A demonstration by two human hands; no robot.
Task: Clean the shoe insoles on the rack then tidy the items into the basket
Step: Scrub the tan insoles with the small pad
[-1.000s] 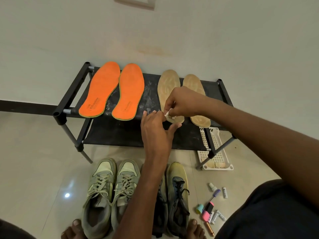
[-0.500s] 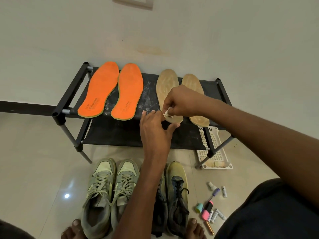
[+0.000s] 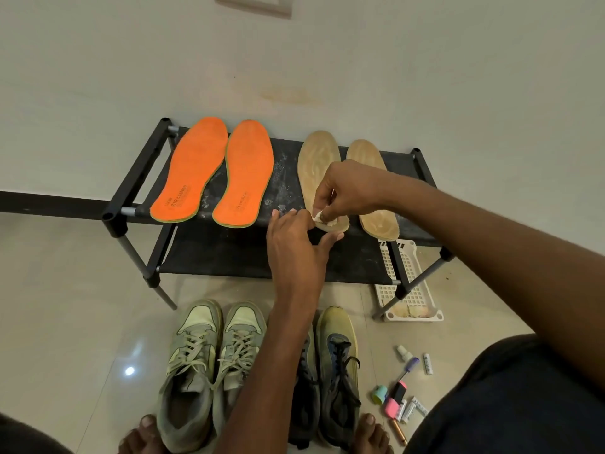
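Two orange insoles lie on the left of the black rack, and two tan insoles on its right. My right hand pinches a small white wipe against the heel of the left tan insole. My left hand grips that heel's near edge between thumb and fingers. A white slotted basket sits on the floor under the rack's right end.
Two pairs of sneakers stand on the tiled floor in front of the rack, between my bare feet. Small items, among them batteries, a small white bottle and a pink marker, lie scattered at the right. A wall stands behind the rack.
My right hand has shifted slightly along the heel of the tan insole with the wipe. My left hand stays on the heel's edge.
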